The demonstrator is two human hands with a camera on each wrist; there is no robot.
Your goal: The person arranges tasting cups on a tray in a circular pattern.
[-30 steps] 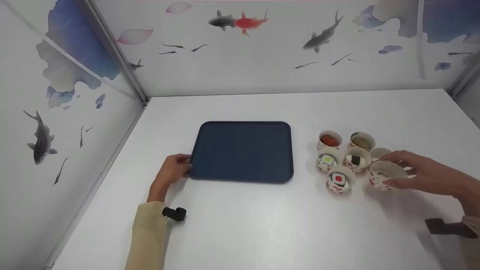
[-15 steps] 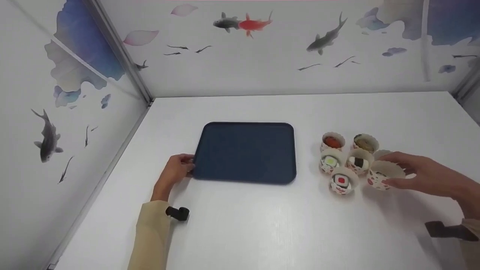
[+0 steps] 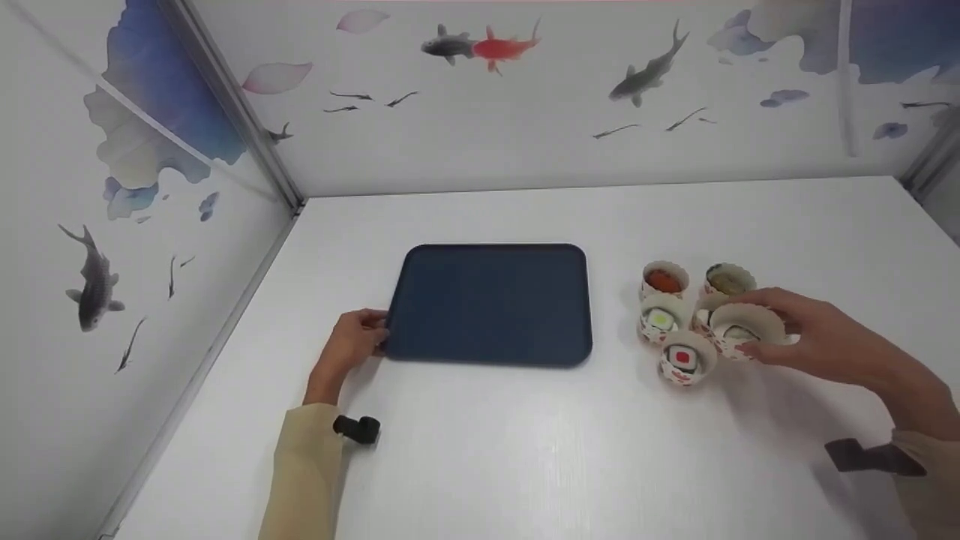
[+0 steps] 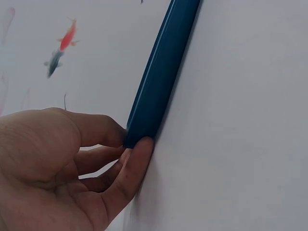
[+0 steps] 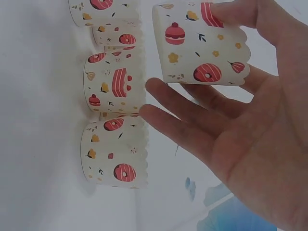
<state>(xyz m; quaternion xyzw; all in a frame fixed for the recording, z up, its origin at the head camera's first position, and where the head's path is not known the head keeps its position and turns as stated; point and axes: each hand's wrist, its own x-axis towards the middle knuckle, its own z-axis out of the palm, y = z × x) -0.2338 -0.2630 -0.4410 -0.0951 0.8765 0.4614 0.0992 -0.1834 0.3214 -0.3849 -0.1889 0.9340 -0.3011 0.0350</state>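
My right hand (image 3: 825,330) pinches a paper baking cup (image 3: 757,326) by its wall between thumb and fingers. A pale item with a dark ring lies inside, partly hidden. In the right wrist view the held cup (image 5: 207,48), printed with donuts and cakes, is raised off the table, above the standing cups. Over on the left, my left hand (image 3: 351,339) grips the near left part of the dark blue tray (image 3: 487,307). Thumb and fingers meet the edge of the tray (image 4: 154,82) in the left wrist view.
Beside the held cup stand several more cups: one with a red filling (image 3: 664,281), one brownish (image 3: 730,280), one with a green-centred roll (image 3: 660,320), one with a red-centred roll (image 3: 682,358). Another is mostly hidden behind the held cup. Walls edge the white table (image 3: 480,442).
My right hand has lifted the cup and shifted it left, so that it covers most of a neighbouring cup in the head view. My left hand stays at the tray's edge.
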